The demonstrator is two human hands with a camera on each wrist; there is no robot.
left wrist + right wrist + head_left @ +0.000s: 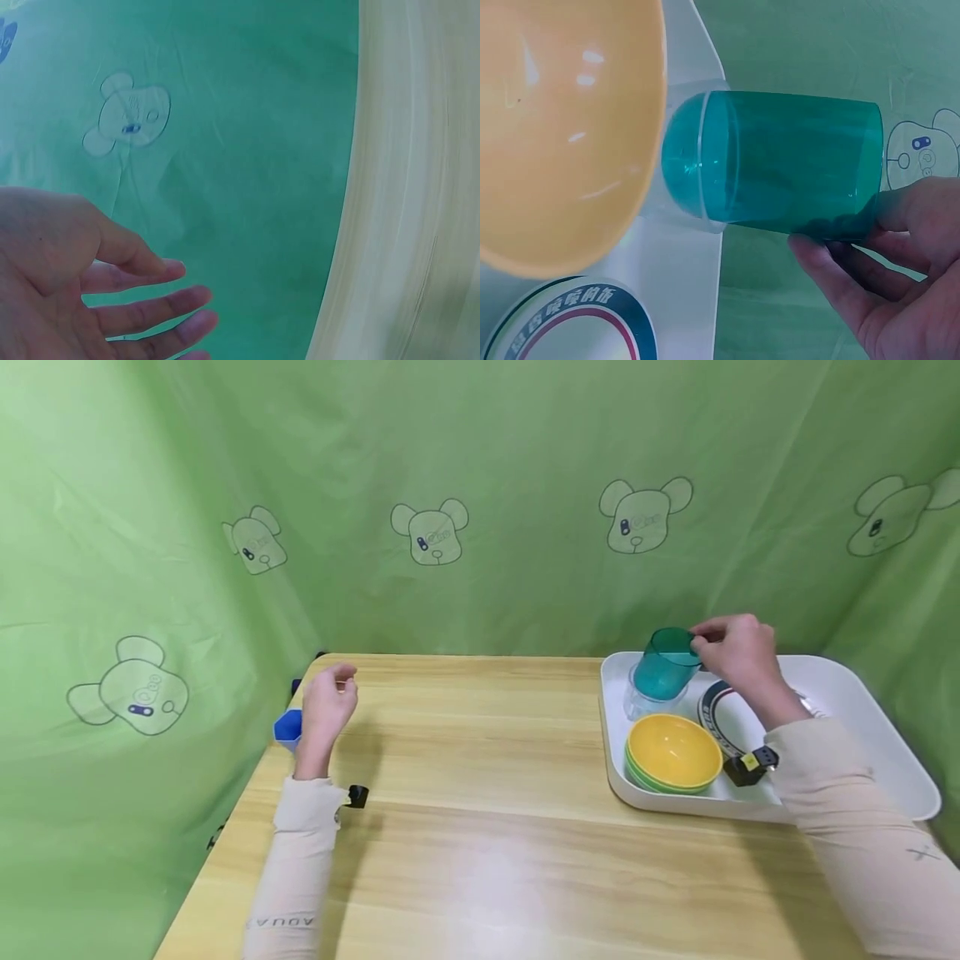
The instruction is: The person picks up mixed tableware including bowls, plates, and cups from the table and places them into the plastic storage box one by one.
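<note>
My right hand point(741, 653) pinches the rim of a see-through teal cup point(663, 667) between thumb and fingers. The cup leans, and its lower end overlaps a clear cup point(636, 703) in the white tray point(892, 760). In the right wrist view the teal cup point(795, 161) looks empty; how deep it sits in the clear one I cannot tell. A yellow bowl point(675, 750) tops a stack with green bowls, just in front. My left hand point(327, 706) hovers at the table's left side with loosely bent fingers, holding nothing.
A plate with a dark patterned rim point(712, 714) lies in the tray, partly hidden by my right arm. Beside my left hand, a blue six-sided container point(287, 727) stands at the wooden table's point(480, 735) left edge. Green curtain point(510, 593) hangs behind and at both sides.
</note>
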